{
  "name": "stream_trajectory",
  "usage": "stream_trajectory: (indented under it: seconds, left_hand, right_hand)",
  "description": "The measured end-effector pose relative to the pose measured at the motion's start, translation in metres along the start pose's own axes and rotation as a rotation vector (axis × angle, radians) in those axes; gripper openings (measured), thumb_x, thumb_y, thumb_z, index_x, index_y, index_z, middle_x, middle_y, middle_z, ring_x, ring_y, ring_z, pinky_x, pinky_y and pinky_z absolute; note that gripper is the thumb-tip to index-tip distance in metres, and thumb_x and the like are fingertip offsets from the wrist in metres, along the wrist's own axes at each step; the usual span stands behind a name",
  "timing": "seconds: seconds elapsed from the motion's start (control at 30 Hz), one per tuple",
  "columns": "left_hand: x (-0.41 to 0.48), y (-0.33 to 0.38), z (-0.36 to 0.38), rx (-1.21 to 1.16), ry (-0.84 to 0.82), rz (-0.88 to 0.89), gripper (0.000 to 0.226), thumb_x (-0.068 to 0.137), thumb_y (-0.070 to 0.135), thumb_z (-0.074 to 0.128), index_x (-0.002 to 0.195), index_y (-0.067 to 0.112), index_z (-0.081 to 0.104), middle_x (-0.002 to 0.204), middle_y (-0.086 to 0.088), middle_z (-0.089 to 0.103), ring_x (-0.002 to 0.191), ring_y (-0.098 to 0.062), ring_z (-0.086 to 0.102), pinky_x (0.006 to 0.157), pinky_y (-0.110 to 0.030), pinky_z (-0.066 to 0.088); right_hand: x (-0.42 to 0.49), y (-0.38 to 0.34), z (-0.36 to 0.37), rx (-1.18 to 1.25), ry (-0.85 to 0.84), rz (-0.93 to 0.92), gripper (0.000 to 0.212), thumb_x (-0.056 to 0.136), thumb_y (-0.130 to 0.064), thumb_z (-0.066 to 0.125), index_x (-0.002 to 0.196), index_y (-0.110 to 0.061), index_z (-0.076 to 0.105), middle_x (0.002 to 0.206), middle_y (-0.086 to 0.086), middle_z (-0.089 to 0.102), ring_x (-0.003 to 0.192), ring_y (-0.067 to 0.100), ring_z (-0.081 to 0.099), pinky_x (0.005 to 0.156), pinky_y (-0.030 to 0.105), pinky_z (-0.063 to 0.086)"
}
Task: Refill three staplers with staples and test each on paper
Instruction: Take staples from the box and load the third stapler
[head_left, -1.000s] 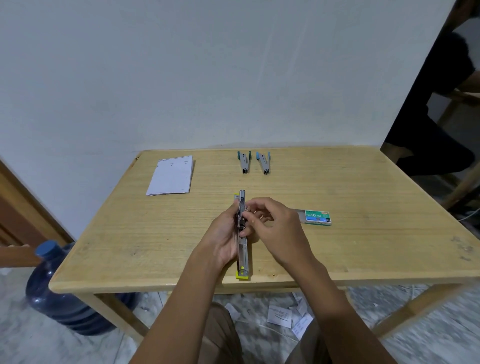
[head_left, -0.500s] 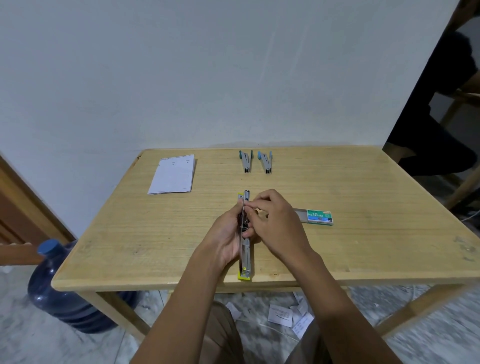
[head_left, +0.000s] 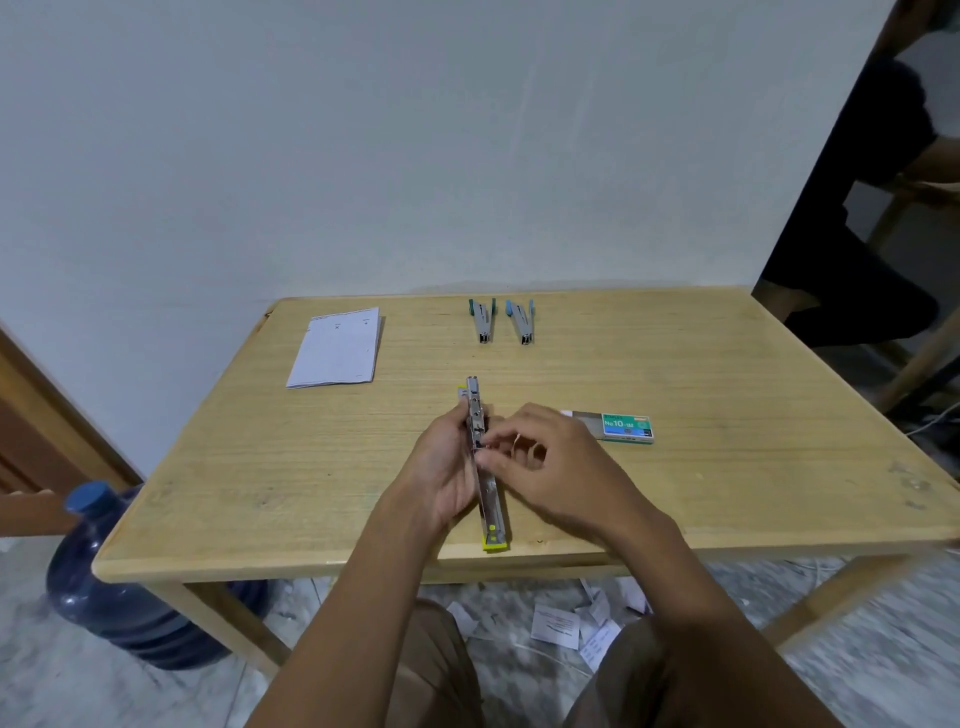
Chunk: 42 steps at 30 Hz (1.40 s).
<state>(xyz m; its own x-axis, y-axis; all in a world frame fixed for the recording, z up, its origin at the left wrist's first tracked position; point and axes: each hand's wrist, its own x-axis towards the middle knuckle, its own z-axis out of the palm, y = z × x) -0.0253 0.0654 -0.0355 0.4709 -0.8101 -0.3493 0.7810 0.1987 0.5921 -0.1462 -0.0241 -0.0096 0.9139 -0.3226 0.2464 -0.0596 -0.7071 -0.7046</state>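
At the near edge of the table (head_left: 727, 483), the left hand (head_left: 441, 483) grips an opened yellow stapler (head_left: 492, 514) while the right hand (head_left: 558, 467) pinches its metal rail.

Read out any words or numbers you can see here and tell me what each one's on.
"No10-1M": on the green label of the staple box.
Smaller print on that label: too blurred to read.
The stack of paper: faint marks, too small to read.
The loose slips on the floor: print too small.
The yellow stapler: nothing readable.
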Motion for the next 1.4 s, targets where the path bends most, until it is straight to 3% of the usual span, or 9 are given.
stream_trajectory:
  seconds: [0.2, 0.37, 0.47, 0.63, 0.83, 0.93, 1.07, 1.23, 1.4]
  left_hand:
    - [0.003, 0.001, -0.002, -0.006, 0.057, 0.028, 0.040, 0.106, 0.039, 0.026, 0.091, 0.011, 0.049, 0.073, -0.007, 0.060, 0.067, -0.021, 0.053, 0.069, -0.035, 0.047]
    - [0.001, 0.001, 0.000, -0.023, 0.083, 0.049, 0.040, 0.107, 0.037, 0.026, 0.088, 0.011, 0.050, 0.070, -0.010, 0.068, 0.068, -0.021, 0.058, 0.074, -0.034, 0.048]
    - [-0.002, 0.002, 0.003, -0.077, 0.069, 0.042, 0.041, 0.107, 0.036, 0.027, 0.085, 0.010, 0.050, 0.069, -0.011, 0.068, 0.061, -0.020, 0.060, 0.062, -0.031, 0.055]
    - [-0.002, 0.002, 0.006, -0.097, 0.085, 0.043, 0.040, 0.107, 0.035, 0.030, 0.084, 0.010, 0.050, 0.072, -0.012, 0.065, 0.061, -0.019, 0.056, 0.055, -0.028, 0.055]
    - [0.001, 0.000, 0.003, -0.033, 0.031, 0.054, 0.038, 0.105, 0.036, 0.037, 0.086, 0.006, 0.053, 0.070, -0.010, 0.059, 0.065, -0.020, 0.057, 0.068, -0.034, 0.051]
    - [-0.003, -0.003, 0.007, 0.069, -0.027, 0.058, 0.036, 0.103, 0.034, 0.042, 0.101, 0.002, 0.059, 0.079, -0.013, 0.062, 0.070, -0.021, 0.059, 0.071, -0.033, 0.049]
    - [-0.016, -0.006, 0.016, 0.276, -0.133, 0.057, 0.037, 0.105, 0.036, 0.039, 0.117, 0.006, 0.057, 0.073, -0.008, 0.059, 0.054, -0.015, 0.051, 0.058, -0.025, 0.046]
    - [-0.018, -0.004, 0.016, 0.358, -0.176, 0.065, 0.040, 0.105, 0.038, 0.036, 0.119, 0.006, 0.057, 0.069, -0.007, 0.055, 0.049, -0.013, 0.046, 0.054, -0.022, 0.042]
    - [-0.017, -0.004, 0.015, 0.331, -0.207, 0.067, 0.044, 0.105, 0.040, 0.033, 0.095, 0.008, 0.061, 0.069, -0.011, 0.057, 0.050, -0.016, 0.047, 0.053, -0.024, 0.041]
  right_hand:
    - [-0.012, -0.005, -0.008, -0.118, -0.345, -0.010, 0.060, 0.070, -0.055, 0.081, 0.125, -0.040, 0.060, 0.120, -0.024, 0.044, 0.105, -0.001, 0.054, 0.090, 0.022, 0.048]
    - [-0.015, -0.008, -0.013, -0.142, -0.382, -0.049, 0.066, 0.071, -0.045, 0.085, 0.129, -0.038, 0.056, 0.133, -0.022, 0.039, 0.115, 0.000, 0.049, 0.095, 0.022, 0.045]
    - [-0.016, -0.005, -0.016, -0.131, -0.395, -0.088, 0.062, 0.072, -0.040, 0.086, 0.127, -0.034, 0.059, 0.136, -0.018, 0.042, 0.118, 0.000, 0.049, 0.100, 0.019, 0.044]
    - [-0.019, -0.003, -0.021, -0.079, -0.262, -0.139, 0.038, 0.073, -0.037, 0.086, 0.105, -0.022, 0.072, 0.123, -0.013, 0.063, 0.114, -0.004, 0.053, 0.096, 0.012, 0.040]
    - [-0.012, -0.002, -0.022, 0.202, 0.014, -0.137, 0.023, 0.079, -0.031, 0.082, 0.097, -0.018, 0.077, 0.102, -0.010, 0.072, 0.098, 0.010, 0.067, 0.087, 0.028, 0.055]
    - [-0.003, -0.004, -0.020, 0.323, 0.176, -0.071, 0.018, 0.081, -0.033, 0.079, 0.096, -0.023, 0.079, 0.100, -0.012, 0.069, 0.097, 0.008, 0.066, 0.083, 0.024, 0.053]
    - [0.011, -0.003, -0.015, 0.494, 0.321, 0.101, 0.014, 0.083, -0.031, 0.077, 0.094, -0.023, 0.078, 0.106, -0.006, 0.068, 0.091, 0.000, 0.065, 0.073, 0.013, 0.048]
    - [0.021, 0.003, -0.007, 0.657, 0.163, 0.354, 0.072, 0.070, -0.069, 0.069, 0.129, -0.027, 0.062, 0.118, -0.005, 0.069, 0.107, 0.012, 0.066, 0.096, 0.028, 0.050]
    - [0.020, -0.002, -0.007, 0.887, 0.011, 0.371, 0.052, 0.083, -0.061, 0.065, 0.098, -0.012, 0.075, 0.078, 0.019, 0.070, 0.063, 0.025, 0.058, 0.070, 0.034, 0.050]
